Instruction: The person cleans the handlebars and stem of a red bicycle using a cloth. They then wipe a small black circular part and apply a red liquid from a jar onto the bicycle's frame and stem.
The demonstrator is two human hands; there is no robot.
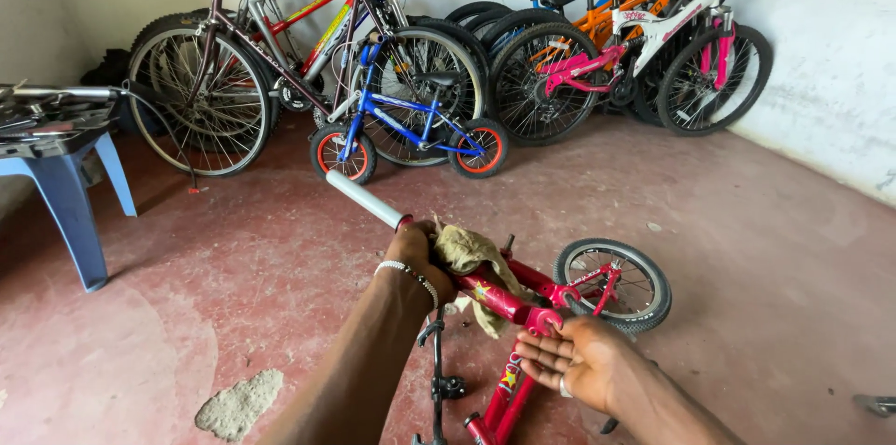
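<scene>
- Far left: blue plastic worktop (65, 186) with dark metal tools piled on top, too jumbled to tell apart.
- On the red floor (765, 240), low left, a grey patch of bare cement (240, 403).
- Back wall, left: big dark-framed bike (210, 62) leaning with a silver and red one behind it.
- In front of those, small blue kid's bike (411, 123) with orange-rimmed wheels, standing upright.
- Centre foreground: left hand (417, 257), beaded bracelet at the wrist, grip clamped round the handlebar of the small red bike (523, 305), right where the white handle (366, 199) begins; handle points up-left.
- Dirty beige rag (471, 263) draped over the red frame, touching the left hand's right side.
- Red bike lies tipped on the floor just in front of the person, frame running down toward the bottom edge, star stickers on the tube.
- Right hand (571, 358) palm-up under the frame joint, grip loose: fingers spread apart, fingertips touching the red tube, not wrapped round it.
- Small black wheel (613, 282) of the red bike just beyond the right hand, up off to the right.
- Back wall, right: pink and white bike (644, 53), orange one behind it.
</scene>
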